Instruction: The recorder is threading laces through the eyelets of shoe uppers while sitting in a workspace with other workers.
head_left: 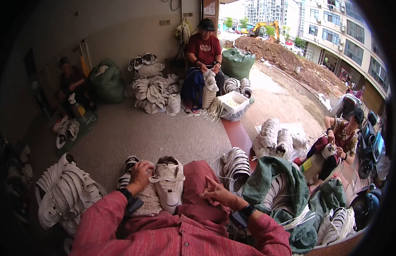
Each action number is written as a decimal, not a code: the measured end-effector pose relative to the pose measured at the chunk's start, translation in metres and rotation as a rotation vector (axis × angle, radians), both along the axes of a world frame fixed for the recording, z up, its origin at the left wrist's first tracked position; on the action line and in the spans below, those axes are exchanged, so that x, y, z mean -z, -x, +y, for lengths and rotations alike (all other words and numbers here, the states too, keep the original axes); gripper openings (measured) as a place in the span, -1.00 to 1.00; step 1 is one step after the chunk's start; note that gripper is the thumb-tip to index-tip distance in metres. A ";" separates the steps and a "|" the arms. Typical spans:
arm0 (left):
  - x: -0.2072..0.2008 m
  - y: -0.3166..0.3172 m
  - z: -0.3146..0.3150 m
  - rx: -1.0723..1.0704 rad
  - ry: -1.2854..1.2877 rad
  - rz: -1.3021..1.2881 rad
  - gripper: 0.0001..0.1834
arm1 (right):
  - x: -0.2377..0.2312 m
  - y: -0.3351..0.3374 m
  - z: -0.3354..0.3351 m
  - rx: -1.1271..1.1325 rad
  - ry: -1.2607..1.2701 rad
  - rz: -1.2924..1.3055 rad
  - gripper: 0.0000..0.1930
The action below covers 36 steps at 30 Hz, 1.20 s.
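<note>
On the lap (200,187), white shoe (170,194) sits laces-up, likely for easy two-sided access; left hand (140,176) curls beside it, fingers' grip on lace (154,179) unclear; right hand (222,196) empty, fingers apart.

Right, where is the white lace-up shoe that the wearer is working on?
In the head view, the white lace-up shoe rests on the wearer's lap, just left of centre, between the left hand and the right hand.
</note>
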State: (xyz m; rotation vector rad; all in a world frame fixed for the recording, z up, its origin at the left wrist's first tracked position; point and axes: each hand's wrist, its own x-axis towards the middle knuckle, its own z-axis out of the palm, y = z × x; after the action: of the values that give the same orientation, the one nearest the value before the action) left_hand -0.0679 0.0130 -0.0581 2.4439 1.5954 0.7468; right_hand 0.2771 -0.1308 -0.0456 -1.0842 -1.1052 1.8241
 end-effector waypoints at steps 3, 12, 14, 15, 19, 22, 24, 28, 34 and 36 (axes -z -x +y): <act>0.001 0.000 0.000 -0.001 0.009 -0.005 -0.82 | 0.001 0.000 -0.001 0.008 0.017 -0.007 0.07; 0.005 0.003 0.001 0.024 -0.009 -0.040 -0.81 | -0.031 -0.022 0.010 0.024 0.120 0.000 -0.04; 0.008 0.004 0.003 0.036 -0.039 -0.056 -0.82 | -0.055 -0.042 0.026 0.112 0.052 -0.046 -0.11; 0.009 0.005 0.006 0.031 -0.028 -0.055 -0.83 | -0.069 -0.053 0.037 0.141 -0.017 -0.027 -0.11; 0.018 0.006 0.012 0.081 -0.086 -0.059 -0.84 | -0.138 -0.098 0.078 0.302 -0.229 0.077 -0.07; 0.021 0.008 0.014 0.089 -0.077 -0.053 -0.82 | -0.188 -0.117 0.102 0.402 -0.368 0.079 -0.18; 0.023 0.009 0.015 0.072 -0.093 -0.065 -0.80 | -0.218 -0.127 0.118 0.443 -0.428 -0.034 -0.53; 0.024 0.010 0.018 0.053 -0.085 -0.048 -0.79 | -0.255 -0.138 0.134 0.566 -0.512 -0.048 -0.67; 0.018 0.008 0.013 0.074 -0.120 -0.017 -0.76 | -0.269 -0.130 0.135 0.561 -0.559 0.066 -0.67; 0.016 0.007 0.012 0.064 -0.117 -0.003 -0.74 | -0.264 -0.121 0.130 0.572 -0.521 0.046 -0.57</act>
State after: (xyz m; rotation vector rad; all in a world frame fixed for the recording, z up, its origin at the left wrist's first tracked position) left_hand -0.0747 0.0250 -0.0742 2.5598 1.5046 0.8552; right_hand 0.3977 -0.0013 0.2185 -0.9109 -1.0268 1.0331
